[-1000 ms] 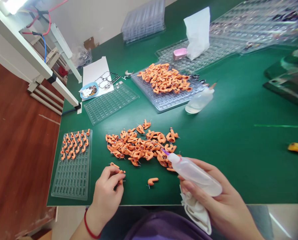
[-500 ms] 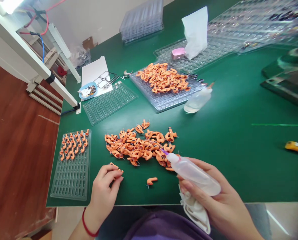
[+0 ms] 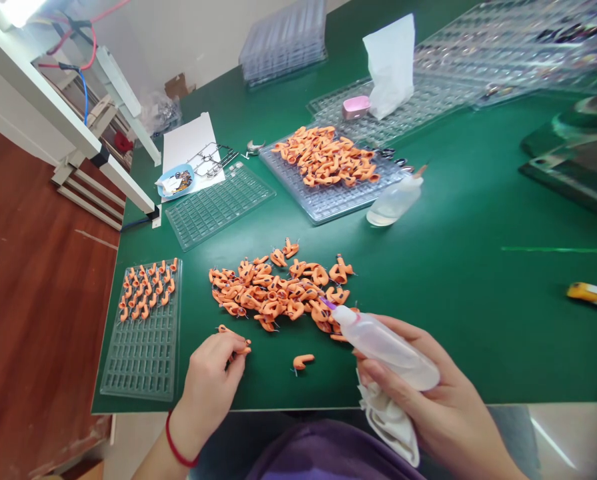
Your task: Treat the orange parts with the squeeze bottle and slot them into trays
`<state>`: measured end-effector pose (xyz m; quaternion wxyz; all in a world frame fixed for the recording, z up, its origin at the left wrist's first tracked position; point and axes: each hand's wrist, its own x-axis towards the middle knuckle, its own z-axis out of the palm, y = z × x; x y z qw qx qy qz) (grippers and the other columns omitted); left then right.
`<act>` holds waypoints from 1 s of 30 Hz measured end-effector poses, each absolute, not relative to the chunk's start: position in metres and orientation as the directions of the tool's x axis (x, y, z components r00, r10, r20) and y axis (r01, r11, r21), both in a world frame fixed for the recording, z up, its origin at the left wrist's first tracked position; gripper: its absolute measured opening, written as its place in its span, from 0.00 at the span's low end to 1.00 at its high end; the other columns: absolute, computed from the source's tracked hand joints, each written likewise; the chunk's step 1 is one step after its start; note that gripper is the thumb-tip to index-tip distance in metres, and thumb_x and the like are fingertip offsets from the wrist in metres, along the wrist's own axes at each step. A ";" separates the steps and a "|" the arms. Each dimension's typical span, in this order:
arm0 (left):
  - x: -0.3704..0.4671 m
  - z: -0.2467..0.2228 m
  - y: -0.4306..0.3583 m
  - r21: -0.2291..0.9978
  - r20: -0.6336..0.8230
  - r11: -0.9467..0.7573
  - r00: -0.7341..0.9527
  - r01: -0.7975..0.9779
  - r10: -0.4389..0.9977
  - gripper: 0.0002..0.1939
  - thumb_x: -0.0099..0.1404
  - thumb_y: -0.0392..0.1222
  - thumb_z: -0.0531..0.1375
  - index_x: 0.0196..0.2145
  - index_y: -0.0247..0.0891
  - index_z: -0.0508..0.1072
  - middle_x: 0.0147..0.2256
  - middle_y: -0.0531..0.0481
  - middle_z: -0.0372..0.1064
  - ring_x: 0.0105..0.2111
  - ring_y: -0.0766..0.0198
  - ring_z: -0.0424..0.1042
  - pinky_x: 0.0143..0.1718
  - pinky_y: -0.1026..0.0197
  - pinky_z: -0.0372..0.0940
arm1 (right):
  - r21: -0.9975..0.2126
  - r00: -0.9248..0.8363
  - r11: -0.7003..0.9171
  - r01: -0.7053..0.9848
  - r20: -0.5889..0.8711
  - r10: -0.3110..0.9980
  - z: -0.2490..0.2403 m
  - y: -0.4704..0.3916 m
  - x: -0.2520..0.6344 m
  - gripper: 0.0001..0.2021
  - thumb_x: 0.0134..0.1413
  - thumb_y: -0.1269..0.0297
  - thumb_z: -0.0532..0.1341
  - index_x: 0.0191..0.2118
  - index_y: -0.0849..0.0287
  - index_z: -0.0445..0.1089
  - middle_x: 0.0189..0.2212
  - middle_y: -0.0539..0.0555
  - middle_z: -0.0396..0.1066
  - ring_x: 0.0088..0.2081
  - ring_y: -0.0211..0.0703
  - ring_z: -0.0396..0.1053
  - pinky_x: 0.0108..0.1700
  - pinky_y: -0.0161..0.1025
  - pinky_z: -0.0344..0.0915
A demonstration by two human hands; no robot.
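My left hand (image 3: 212, 373) is closed, thumb and fingers pinched on a small orange curved piece (image 3: 247, 347) near the table's front edge. Another orange bit (image 3: 223, 329) shows just behind its knuckles. In my right hand (image 3: 441, 393) lies a translucent squeeze bottle (image 3: 391, 350) with a purple tip, pointing toward the pile; a white cloth (image 3: 391, 427) is tucked under the same fingers. A heap of orange curved pieces (image 3: 278, 293) spreads beyond both hands. One loose piece (image 3: 303, 362) rests between them.
At left, a clear compartment tray (image 3: 141, 363) holds orange pieces in its far rows. Farther back are a second tray (image 3: 223, 203), stacked trays (image 3: 323, 212) bearing more orange pieces, another bottle (image 3: 393, 203) and a blue dish (image 3: 163, 192). A yellow-and-white pen-like object (image 3: 593, 295) lies right.
My left hand has turned slightly and its fingers have shifted a little right, the orange piece showing more at the fingertips. My right hand with the bottle stays almost still.
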<state>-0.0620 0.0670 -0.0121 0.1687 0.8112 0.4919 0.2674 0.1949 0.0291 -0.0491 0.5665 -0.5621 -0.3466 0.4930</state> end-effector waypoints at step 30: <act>-0.044 -0.031 0.008 0.137 0.570 -0.550 0.388 0.824 0.724 0.07 0.66 0.27 0.63 0.41 0.33 0.78 0.32 0.49 0.77 0.37 0.61 0.71 0.43 0.57 0.62 | -0.946 -0.143 0.200 0.256 0.167 0.975 -0.056 -0.003 0.192 0.20 0.55 0.65 0.66 0.53 0.45 0.69 0.41 0.48 0.78 0.37 0.40 0.78 0.42 0.28 0.73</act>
